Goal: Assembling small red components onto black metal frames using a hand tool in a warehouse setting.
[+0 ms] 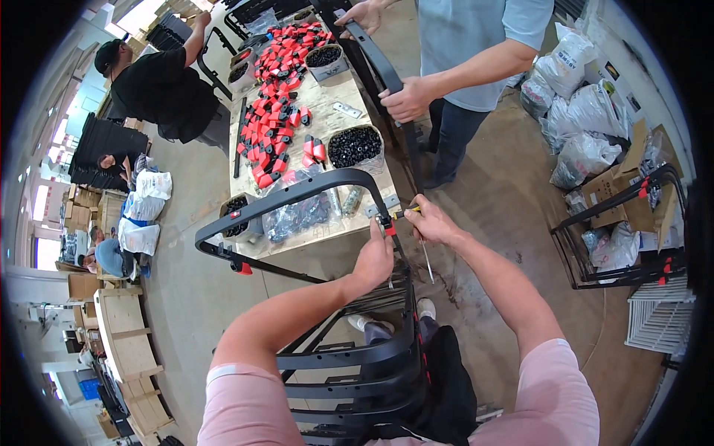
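Note:
A black curved frame with red and black plastic pieces rises in front of me. My left hand is closed at its right upright, fingers against a small red and black fitting. Just right of that fitting, my right hand is closed around a tool with a yellow and black handle. A thin metal shaft points down below this hand and looks like a screwdriver's. My fingers hide much of the tool. Several similar black frames are stacked against my body.
A wooden table carries red and black plastic pieces, bins of small black parts and a plastic bag. Across it, a co-worker's hands hold another black frame. White sacks and a black rack stand right.

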The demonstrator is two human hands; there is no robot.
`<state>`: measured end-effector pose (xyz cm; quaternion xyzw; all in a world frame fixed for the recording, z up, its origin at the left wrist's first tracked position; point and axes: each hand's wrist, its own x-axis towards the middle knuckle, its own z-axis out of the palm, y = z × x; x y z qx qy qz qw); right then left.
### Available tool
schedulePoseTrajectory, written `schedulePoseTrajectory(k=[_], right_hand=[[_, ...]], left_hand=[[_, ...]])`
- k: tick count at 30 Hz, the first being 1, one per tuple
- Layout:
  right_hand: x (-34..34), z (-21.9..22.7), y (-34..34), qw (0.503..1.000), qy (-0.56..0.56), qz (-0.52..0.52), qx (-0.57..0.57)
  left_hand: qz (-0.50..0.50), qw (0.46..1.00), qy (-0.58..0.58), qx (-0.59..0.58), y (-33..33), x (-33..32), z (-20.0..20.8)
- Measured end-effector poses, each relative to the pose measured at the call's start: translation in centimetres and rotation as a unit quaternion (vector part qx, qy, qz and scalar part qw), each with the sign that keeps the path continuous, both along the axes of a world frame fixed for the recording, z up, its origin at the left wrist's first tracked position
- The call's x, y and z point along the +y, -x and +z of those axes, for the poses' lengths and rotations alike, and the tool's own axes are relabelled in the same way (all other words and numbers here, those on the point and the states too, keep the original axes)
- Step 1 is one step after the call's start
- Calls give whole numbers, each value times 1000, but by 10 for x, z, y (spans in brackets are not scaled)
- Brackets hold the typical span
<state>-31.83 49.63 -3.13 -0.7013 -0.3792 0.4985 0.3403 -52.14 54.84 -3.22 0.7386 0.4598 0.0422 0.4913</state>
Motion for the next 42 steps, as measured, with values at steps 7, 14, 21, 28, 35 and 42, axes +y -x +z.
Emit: schedulePoseTrajectory(k=[7,14,21,28,35,42], right_hand=[[0,-4,-1,1000,-10,-1,-8],[5,7,5,1000,0,19,-23],[0,9,1,998,-8,19,-55],[-1,4,-1,999,-2,11,-35],[-2,-10,-1,999,-2,-1,-37],[1,-2,0,999,19,7,-34]], left_hand=[[-15,987,-158,-11,0,10,-15],[40,994,90,-55,3,30,-19],[-24,993,-115,-5,0,-10,-25],[69,922,380,-8,-13,60,47],[-39,993,70,88,-20,24,45],[-81,991,-52,96,-8,16,23]])
